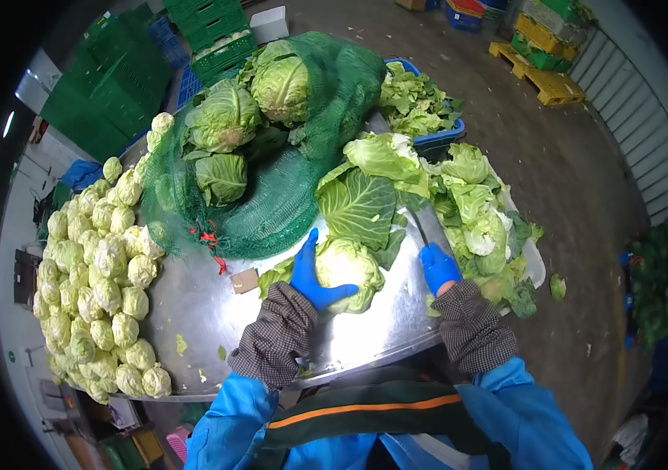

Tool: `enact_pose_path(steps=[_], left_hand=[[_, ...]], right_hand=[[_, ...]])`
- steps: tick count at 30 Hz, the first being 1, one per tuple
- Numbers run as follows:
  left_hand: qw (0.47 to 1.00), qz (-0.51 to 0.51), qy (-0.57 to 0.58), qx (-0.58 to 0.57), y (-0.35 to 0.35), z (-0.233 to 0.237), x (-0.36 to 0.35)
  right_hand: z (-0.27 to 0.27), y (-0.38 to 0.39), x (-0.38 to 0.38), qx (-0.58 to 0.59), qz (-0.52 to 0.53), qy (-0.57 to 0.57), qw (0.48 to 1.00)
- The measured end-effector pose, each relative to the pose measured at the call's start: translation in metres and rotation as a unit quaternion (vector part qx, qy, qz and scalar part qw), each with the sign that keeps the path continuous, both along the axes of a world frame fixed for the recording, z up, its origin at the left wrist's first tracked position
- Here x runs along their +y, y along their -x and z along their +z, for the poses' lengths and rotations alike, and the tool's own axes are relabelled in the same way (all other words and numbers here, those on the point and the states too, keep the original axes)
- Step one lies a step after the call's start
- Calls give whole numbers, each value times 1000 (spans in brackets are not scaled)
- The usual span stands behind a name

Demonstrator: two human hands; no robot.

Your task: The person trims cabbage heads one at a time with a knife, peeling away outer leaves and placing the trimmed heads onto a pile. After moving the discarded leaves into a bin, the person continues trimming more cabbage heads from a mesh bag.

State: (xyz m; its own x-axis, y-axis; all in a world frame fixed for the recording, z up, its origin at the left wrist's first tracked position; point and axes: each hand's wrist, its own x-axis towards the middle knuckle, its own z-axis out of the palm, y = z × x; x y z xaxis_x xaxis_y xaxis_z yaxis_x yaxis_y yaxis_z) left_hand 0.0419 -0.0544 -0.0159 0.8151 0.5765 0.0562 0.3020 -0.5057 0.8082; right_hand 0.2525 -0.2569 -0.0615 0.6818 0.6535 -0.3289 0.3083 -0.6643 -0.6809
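Blue-gloved, my left hand (316,278) grips the left side of a trimmed cabbage (350,274) on the metal table, thumb and fingers spread around it. My right hand (438,268), also in a blue glove, is closed around the handle of a knife (416,225); its thin dark blade points away from me, right of the cabbage and apart from it. Large loose outer leaves (361,207) lie just beyond the cabbage. Behind them, a green mesh sack (271,223) lies open with several whole cabbages (224,117) in and on it.
Many small trimmed cabbages (107,282) are piled along the left of the metal table (201,337). At right, a white tub (536,265) overflows with leaves. A blue crate (440,139) of leaves stands behind. Green crates (216,59) are stacked at the back.
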Motion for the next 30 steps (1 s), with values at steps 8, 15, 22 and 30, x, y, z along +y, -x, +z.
enact_pose_path(steps=[8, 15, 22, 30], left_hand=[[998, -56, -26, -24, 8, -11, 6], [998, -24, 33, -44, 23, -10, 0], [956, 222, 162, -99, 41, -31, -38], [978, -53, -173, 101, 26, 39, -17]], right_hand=[[54, 29, 69, -22, 186, -79, 979], [29, 16, 80, -36, 147, -101, 983], [7, 15, 43, -85, 30, -29, 995], [30, 63, 40, 22, 163, -153, 975]])
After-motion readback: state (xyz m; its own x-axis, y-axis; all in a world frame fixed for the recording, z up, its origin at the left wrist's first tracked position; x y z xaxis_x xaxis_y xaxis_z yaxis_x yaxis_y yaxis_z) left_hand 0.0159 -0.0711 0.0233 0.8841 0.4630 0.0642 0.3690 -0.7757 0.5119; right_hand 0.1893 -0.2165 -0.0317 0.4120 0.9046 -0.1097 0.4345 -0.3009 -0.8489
